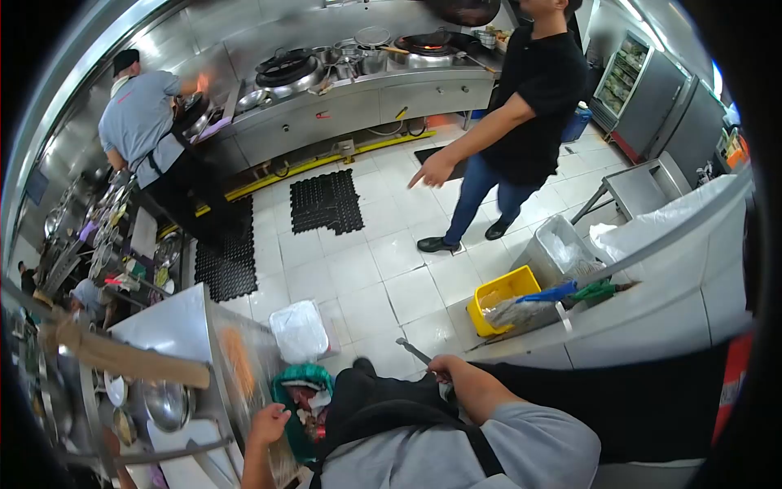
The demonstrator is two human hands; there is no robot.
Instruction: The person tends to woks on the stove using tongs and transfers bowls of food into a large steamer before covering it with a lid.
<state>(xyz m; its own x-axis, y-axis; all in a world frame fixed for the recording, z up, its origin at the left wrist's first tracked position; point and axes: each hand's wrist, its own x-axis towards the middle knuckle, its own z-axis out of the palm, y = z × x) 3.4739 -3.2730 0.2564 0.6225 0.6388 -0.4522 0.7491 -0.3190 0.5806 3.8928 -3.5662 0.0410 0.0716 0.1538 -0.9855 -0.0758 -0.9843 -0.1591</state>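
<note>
My right hand point(446, 367) is closed around the lower end of a slim grey metal tool point(415, 351). The tool points up and left over the white floor tiles, and its far end looks hooked or forked; its exact kind is unclear. Beside a green bin point(281, 407), my left hand point(269, 422) hangs with fingers loosely bent and a gap at the thumb, nothing visible in it. Reddish and white scraps point(308, 399) lie inside the bin, close to my dark apron point(379, 416).
A person in black point(542, 98) stands ahead, one hand pointing down. Another in grey point(142, 106) works at the stove counter point(326, 114). A yellow bucket point(481, 318), a grey bin point(533, 248), a white covered tub point(300, 330) and black mats point(326, 200) occupy the floor.
</note>
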